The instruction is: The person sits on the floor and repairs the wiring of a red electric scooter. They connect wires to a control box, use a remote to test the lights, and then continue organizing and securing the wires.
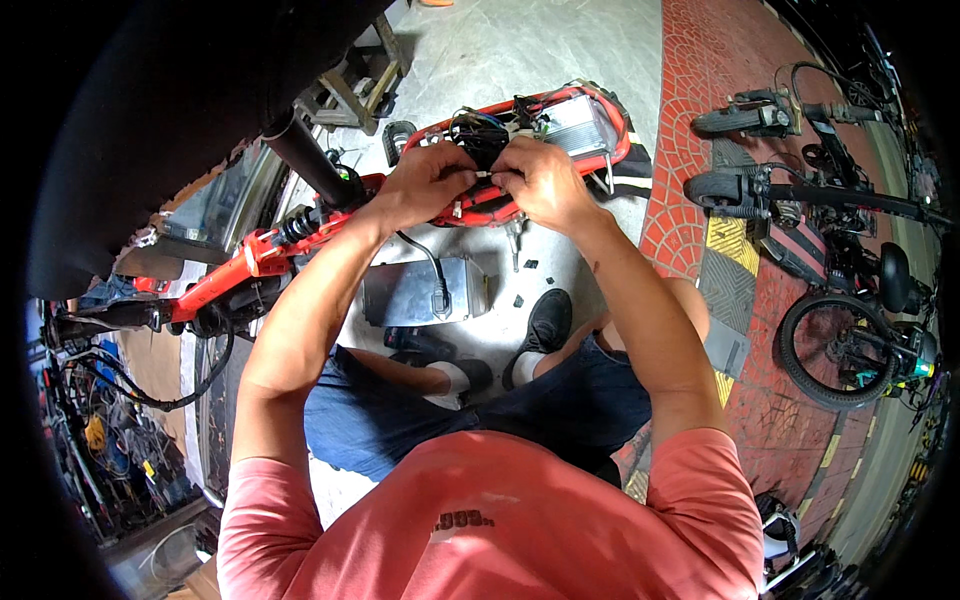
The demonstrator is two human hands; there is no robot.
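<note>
My left hand [428,183] and my right hand [541,178] meet over the red frame [470,212] of an electric bike or scooter. Between their pinched fingertips is a small white wire connector [484,178]; the fingers cover most of it. Just beyond the hands lies a bundle of dark wires [480,132] inside the frame. Beside it, to the right, a silver finned metal box [580,128] sits in the same frame. A black seat post or tube [312,160] rises at the frame's left.
A grey metal-cased box [405,292] with a black cable [438,270] plugged in rests on the floor near my feet. Small dark scraps [520,285] lie beside my shoe [548,320]. Parked scooters [735,190] and a bike wheel [838,350] stand right; a wooden stand [355,95] is far left.
</note>
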